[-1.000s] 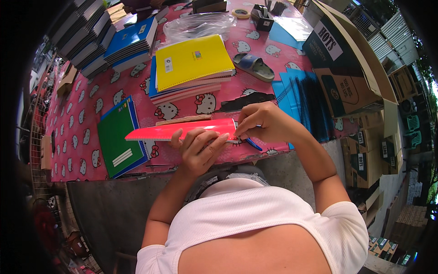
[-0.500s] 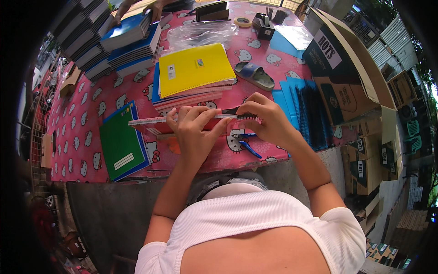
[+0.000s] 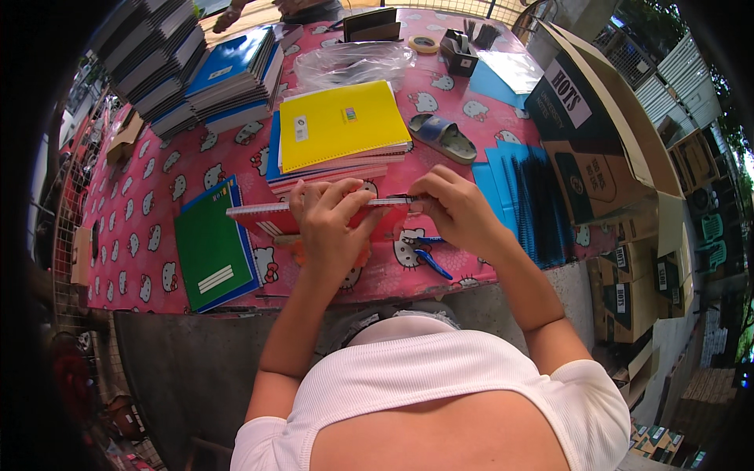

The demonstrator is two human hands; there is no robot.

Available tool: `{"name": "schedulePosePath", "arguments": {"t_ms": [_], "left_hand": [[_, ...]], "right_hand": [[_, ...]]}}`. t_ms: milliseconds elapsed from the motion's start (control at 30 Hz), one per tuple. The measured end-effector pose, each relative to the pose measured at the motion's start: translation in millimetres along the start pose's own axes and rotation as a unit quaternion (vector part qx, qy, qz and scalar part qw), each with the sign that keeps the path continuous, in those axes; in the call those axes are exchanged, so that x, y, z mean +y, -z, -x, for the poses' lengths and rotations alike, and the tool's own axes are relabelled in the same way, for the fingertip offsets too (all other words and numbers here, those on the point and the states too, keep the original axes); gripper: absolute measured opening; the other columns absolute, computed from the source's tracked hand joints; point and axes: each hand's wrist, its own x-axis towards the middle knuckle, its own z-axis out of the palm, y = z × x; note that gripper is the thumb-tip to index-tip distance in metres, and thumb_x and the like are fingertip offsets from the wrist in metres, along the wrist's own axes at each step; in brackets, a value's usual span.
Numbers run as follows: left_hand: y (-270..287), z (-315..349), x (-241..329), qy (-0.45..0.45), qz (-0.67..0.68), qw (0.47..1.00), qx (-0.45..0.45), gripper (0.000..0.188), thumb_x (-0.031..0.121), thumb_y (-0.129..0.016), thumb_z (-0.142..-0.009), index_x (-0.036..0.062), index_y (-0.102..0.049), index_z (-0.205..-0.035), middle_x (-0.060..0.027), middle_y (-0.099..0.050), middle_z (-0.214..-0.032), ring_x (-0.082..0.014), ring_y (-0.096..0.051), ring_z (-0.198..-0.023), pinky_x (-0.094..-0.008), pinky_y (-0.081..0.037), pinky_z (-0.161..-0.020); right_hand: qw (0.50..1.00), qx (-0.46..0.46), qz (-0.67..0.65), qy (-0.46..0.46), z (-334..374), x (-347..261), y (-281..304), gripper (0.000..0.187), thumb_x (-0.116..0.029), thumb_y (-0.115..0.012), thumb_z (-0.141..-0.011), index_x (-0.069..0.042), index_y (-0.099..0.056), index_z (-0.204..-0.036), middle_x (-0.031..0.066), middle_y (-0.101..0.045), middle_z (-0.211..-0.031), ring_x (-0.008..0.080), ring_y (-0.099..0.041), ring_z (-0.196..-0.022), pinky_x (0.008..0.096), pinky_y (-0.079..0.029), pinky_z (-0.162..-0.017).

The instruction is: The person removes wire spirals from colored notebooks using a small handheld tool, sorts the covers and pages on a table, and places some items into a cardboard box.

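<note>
My left hand (image 3: 330,224) grips a red notebook (image 3: 267,223), held on edge with its row of punched holes upward. At the notebook's right end, my right hand (image 3: 446,202) has thumb and fingers pinched on a thin black binding coil (image 3: 399,197), partly hidden by the fingers. Just below that hand lie blue-handled pliers (image 3: 434,264) on the table. Under my left hand, something orange (image 3: 363,257) shows in part. Beyond the hands stands a pile of notebooks with a yellow cover (image 3: 345,122) on top. A green notebook (image 3: 212,243) rests left of my left hand.
Tall stacks of blue notebooks (image 3: 228,67) fill the far left, near another person's hand (image 3: 229,16). A slide sandal (image 3: 444,137), clear plastic (image 3: 345,64) and a tape dispenser (image 3: 458,53) sit farther back. Black coils (image 3: 542,200) cover blue sheets beside a cardboard box (image 3: 597,118).
My right hand has shifted slightly right and down along the notebook's end, its fingers closer together. The other person's hands have left the blue notebook stack.
</note>
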Motion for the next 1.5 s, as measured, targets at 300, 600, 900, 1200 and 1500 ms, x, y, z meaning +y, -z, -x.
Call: {"name": "schedulePosePath", "arguments": {"t_ms": [300, 600, 900, 1200, 1500], "left_hand": [[0, 1, 3, 0.027, -0.001, 0.999, -0.028, 0.021, 0.023, -0.079, -0.068, 0.0135, -0.071, -0.085, 0.0015, -0.069, -0.081, -0.0175, -0.058, -0.083, -0.0432, -0.028, -0.1], [0, 4, 5, 0.023, 0.0, 0.999, -0.024, 0.022, 0.023, -0.079, -0.068, 0.0127, -0.071, -0.085, 0.0012, -0.068, -0.08, -0.0178, -0.057, -0.08, -0.0432, -0.028, -0.1], [-3, 6, 6, 0.028, -0.005, 1.0, -0.006, 0.02, 0.021, -0.079, -0.066, 0.0139, -0.071, -0.082, 0.0016, -0.067, -0.077, -0.0164, -0.058, -0.077, -0.0428, -0.029, -0.099], [9, 11, 17, 0.047, 0.016, 0.999, 0.008, 0.03, 0.023, -0.082, -0.065, 0.0139, -0.069, -0.091, 0.0032, -0.066, -0.08, -0.0163, -0.059, -0.076, -0.0412, -0.032, -0.095], [19, 18, 14, 0.086, -0.001, 0.996, 0.018, 0.034, 0.024, -0.085, -0.059, 0.0132, -0.067, -0.085, 0.0012, -0.066, -0.081, -0.0176, -0.06, -0.081, -0.0428, -0.031, -0.098]], "right_hand": [[0.998, -0.019, 0.062, -0.025, -4, -11, -5, 0.025, -0.015, -0.072, -0.08, -0.003, -0.057, -0.095, 0.0109, -0.059, -0.085, 0.0268, -0.061, -0.071, 0.0339, -0.048, -0.059], [0.996, 0.037, 0.082, -0.014, -7, -12, -13, 0.02, -0.019, -0.073, -0.077, -0.007, -0.061, -0.086, 0.0083, -0.058, -0.083, 0.0285, -0.058, -0.069, 0.038, -0.046, -0.058], [0.987, 0.124, 0.105, 0.006, -9, -20, -20, 0.01, -0.013, -0.068, -0.081, -0.007, -0.061, -0.078, 0.0074, -0.058, -0.072, 0.0271, -0.058, -0.068, 0.0389, -0.047, -0.06], [0.877, -0.178, 0.343, -0.286, -58, 206, 7, 0.041, -0.041, -0.069, -0.077, -0.004, -0.07, -0.093, 0.0197, -0.068, -0.096, 0.0348, -0.067, -0.091, 0.0438, -0.053, -0.077], [0.899, 0.182, -0.32, -0.237, -46, 168, 29, 0.037, -0.013, -0.069, -0.073, 0.0, -0.06, -0.107, 0.0066, -0.067, -0.088, 0.0166, -0.066, -0.084, 0.0306, -0.054, -0.073]]}}
